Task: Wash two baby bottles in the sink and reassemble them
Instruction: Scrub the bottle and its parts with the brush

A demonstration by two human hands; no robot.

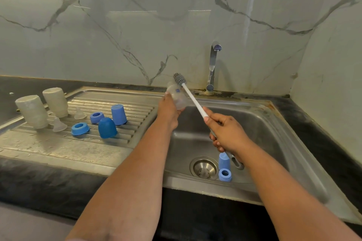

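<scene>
Head view:
- The left hand (168, 110) has its grip closed around a clear baby bottle (177, 95), held tilted above the left rim of the sink basin (260, 127).
- The right hand (228, 131) has its grip wrapped around the white handle of a bottle brush (193, 100); the grey bristle head points up and to the left, just beside the upper end of the held bottle. Whether the bristles touch the bottle cannot be told.
- The grey end of the brush handle projects below the right hand, over the basin.
- In the basin, a blue cap (224, 160) and a blue collar ring (224, 175) lie just right of the drain (203, 167).
- On the ribbed drainboard (64, 148), left of the basin, two cloudy bottles (32, 111) stand inverted, slightly tilted.
- Near them stand two clear nipples (58, 125), two blue collar rings (80, 128) and two blue caps (107, 127), mouths down.
- The tap (212, 66) stands behind the basin; no water stream is visible.
- The dark tabletop (49, 180) surrounds the sink unit.
</scene>
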